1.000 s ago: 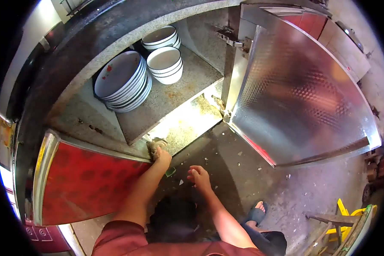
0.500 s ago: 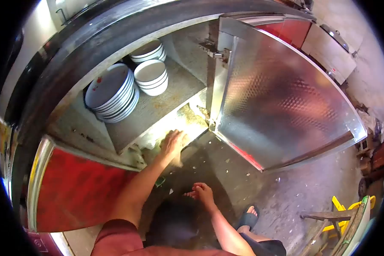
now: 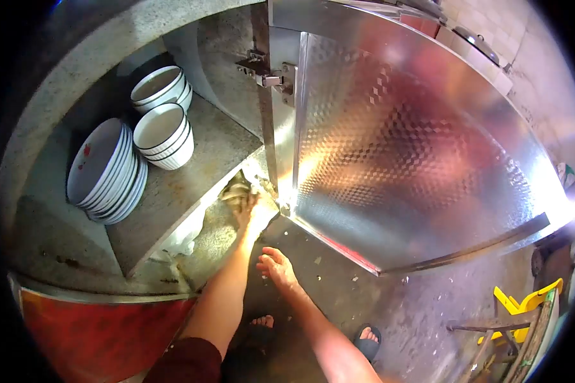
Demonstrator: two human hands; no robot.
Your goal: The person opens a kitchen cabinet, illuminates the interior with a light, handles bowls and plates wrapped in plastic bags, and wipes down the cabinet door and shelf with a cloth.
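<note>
My left hand reaches into the low, brightly lit space beneath the cabinet shelf. Its fingers are near or touching a blurred brownish thing whose kind I cannot make out; glare and blur hide whether they close on it. Closer to me, my right hand hangs above the floor with fingers partly apart and nothing in it. Up on the concrete shelf stand a tilted stack of white plates and two stacks of white bowls, the nearer bowls in front of the rear bowls.
A metal-lined cabinet door stands swung out on the right, its hinge beside the opening. A red panel lies at lower left. My sandalled foot and a yellow-and-wood item are on the floor side.
The view has moved closer to the cabinet and turned right. My left hand has gone deeper into the low space, and my right hand has come forward nearer to it.
</note>
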